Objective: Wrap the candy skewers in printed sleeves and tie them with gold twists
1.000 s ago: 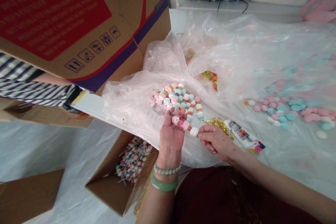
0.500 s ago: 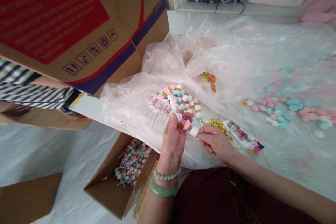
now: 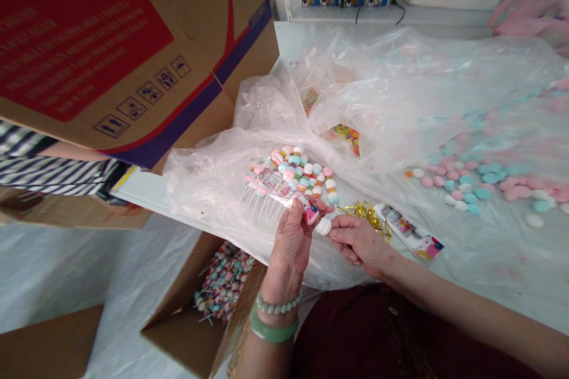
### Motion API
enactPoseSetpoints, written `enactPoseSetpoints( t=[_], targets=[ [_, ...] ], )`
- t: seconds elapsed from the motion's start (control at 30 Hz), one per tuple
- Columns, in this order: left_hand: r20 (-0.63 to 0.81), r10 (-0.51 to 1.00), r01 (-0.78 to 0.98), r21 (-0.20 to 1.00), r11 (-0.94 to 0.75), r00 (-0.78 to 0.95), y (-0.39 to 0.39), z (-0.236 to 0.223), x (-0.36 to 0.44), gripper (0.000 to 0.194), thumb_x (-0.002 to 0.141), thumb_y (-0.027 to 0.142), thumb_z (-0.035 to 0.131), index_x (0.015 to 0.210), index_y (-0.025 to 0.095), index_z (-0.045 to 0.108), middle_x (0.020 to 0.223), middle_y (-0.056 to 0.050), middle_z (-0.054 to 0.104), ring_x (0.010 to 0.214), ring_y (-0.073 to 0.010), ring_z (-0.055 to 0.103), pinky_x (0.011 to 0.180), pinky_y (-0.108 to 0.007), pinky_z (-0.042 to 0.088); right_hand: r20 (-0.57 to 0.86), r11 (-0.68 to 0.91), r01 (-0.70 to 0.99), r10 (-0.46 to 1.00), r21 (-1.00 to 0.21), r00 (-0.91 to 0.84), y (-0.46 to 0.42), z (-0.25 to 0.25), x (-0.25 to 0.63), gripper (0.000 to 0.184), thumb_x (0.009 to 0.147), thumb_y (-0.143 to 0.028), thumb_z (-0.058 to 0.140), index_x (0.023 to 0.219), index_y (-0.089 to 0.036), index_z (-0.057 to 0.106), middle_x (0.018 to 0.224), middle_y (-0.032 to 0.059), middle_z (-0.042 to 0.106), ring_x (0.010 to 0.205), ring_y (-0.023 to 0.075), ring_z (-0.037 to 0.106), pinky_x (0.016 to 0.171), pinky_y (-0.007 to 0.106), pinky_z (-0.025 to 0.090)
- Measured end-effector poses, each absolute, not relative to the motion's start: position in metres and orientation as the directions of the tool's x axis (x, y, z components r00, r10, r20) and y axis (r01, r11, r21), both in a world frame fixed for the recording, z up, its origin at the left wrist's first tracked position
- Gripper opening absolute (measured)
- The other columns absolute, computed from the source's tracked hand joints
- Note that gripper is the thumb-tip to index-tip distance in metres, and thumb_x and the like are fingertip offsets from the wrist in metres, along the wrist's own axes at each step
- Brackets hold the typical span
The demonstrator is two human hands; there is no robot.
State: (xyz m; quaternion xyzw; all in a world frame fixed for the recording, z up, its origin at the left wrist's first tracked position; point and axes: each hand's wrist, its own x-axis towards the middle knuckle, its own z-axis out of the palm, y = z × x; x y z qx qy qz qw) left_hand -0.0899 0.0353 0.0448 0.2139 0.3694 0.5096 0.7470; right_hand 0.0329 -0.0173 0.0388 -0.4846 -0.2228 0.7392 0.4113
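Beside the open carton (image 3: 175, 320), the left hand (image 3: 288, 249) is closed around a skewer bundle (image 3: 284, 180), its thin clear sticks fanning out, while the right hand (image 3: 360, 243) pinches a white candy (image 3: 323, 226). Too hard a pinch could dent the soft, rounded candy; a loose grip could spill the bundle onto the crinkled plastic sheet (image 3: 200, 172).

Bright, even indoor light fills the scene, with no clear source and only soft, faint shadows. Pale glare washes over the plastic sheeting (image 3: 400, 77), and the pastel candies (image 3: 480, 186) beneath it look hazy. The wide lens bows the cardboard box (image 3: 111, 53) near the frame's edge.
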Motion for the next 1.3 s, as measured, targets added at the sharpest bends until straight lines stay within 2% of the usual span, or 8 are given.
enactPoseSetpoints(
  t=[0.3,0.47,0.6,0.8,0.93,1.0,1.17,1.3],
  targets=[
    [-0.493,0.817,-0.578,0.587,0.567,0.301,0.045,0.049,-0.1,0.039,0.089,0.048,0.05,0.105,0.015,0.063,0.078,-0.007,0.07,0.079,-0.0233,0.068,0.085,-0.045,0.052,-0.573,-0.643,-0.475,0.761,-0.601,-0.305,-0.012,0.04,0.046,0.022,0.067,-0.031,0.069,0.075,-0.017,0.053,0.049,-0.0096,0.047,0.03,0.0006,0.024,0.029,0.016,0.011],
    [-0.458,0.859,-0.621,0.611,0.491,0.228,0.042,0.047,-0.094,0.029,0.087,0.042,0.056,0.09,0.014,0.063,0.083,-0.007,0.069,0.085,-0.0226,0.068,0.085,-0.038,0.052,-0.615,-0.711,-0.46,0.697,-0.531,-0.369,-0.008,0.045,0.045,0.021,0.066,-0.027,0.068,0.072,-0.018,0.05,0.049,-0.0091,0.048,0.03,0.0005,0.023,0.031,0.016,0.008],
    [-0.452,0.861,-0.614,0.619,0.49,0.232,0.035,0.046,-0.084,0.029,0.088,0.044,0.054,0.085,0.016,0.062,0.08,-0.004,0.069,0.081,-0.023,0.069,0.088,-0.041,0.05,-0.599,-0.718,-0.478,0.691,-0.506,-0.405,-0.002,0.049,0.041,0.018,0.067,-0.026,0.066,0.074,-0.018,0.05,0.049,-0.0096,0.047,0.03,0.0004,0.021,0.032,0.017,0.007],
    [-0.447,0.808,-0.616,0.528,0.584,0.382,0.041,0.049,-0.098,0.043,0.082,0.054,0.058,0.1,0.016,0.064,0.1,-0.009,0.07,0.095,-0.027,0.067,0.092,-0.043,0.047,-0.536,-0.663,-0.534,0.745,-0.525,-0.398,0.0,0.049,0.041,0.019,0.071,-0.027,0.066,0.074,-0.018,0.05,0.051,-0.0096,0.047,0.031,0.0005,0.021,0.032,0.017,0.007],
    [-0.36,0.878,-0.697,0.541,0.472,0.315,0.053,0.054,-0.111,0.048,0.074,0.052,0.068,0.109,0.019,0.063,0.107,-0.009,0.068,0.104,-0.0289,0.062,0.093,-0.045,0.046,-0.559,-0.706,-0.51,0.704,-0.491,-0.437,-0.002,0.048,0.044,0.017,0.071,-0.024,0.066,0.075,-0.017,0.051,0.051,-0.0091,0.049,0.031,0.0005,0.021,0.032,0.016,0.007],
    [-0.348,0.886,-0.715,0.531,0.455,0.306,0.057,0.056,-0.112,0.046,0.075,0.05,0.068,0.109,0.019,0.063,0.102,-0.008,0.069,0.102,-0.0276,0.063,0.095,-0.047,0.045,-0.57,-0.738,-0.489,0.672,-0.465,-0.472,-0.003,0.048,0.044,0.017,0.07,-0.023,0.066,0.074,-0.017,0.051,0.051,-0.0092,0.048,0.031,0.0002,0.021,0.032,0.016,0.007],
    [-0.384,0.868,-0.71,0.511,0.484,0.315,0.06,0.052,-0.108,0.037,0.082,0.047,0.061,0.1,0.015,0.066,0.072,-0.002,0.063,0.072,-0.017,0.063,0.087,-0.04,0.049,-0.57,-0.76,-0.491,0.647,-0.426,-0.507,0.001,0.048,0.046,0.019,0.069,-0.023,0.066,0.072,-0.017,0.049,0.05,-0.0098,0.047,0.032,-0.0002,0.02,0.033,0.016,0.006],
    [-0.412,0.856,-0.671,0.542,0.506,0.313,0.057,0.046,-0.108,0.035,0.081,0.046,0.064,0.09,0.013,0.065,0.072,-0.003,0.062,0.078,-0.0207,0.065,0.078,-0.034,0.051,-0.587,-0.741,-0.497,0.666,-0.451,-0.461,0.004,0.044,0.049,0.02,0.066,-0.022,0.066,0.072,-0.017,0.048,0.05,-0.0102,0.046,0.031,0.0002,0.02,0.032,0.017,0.006]
  ],
)
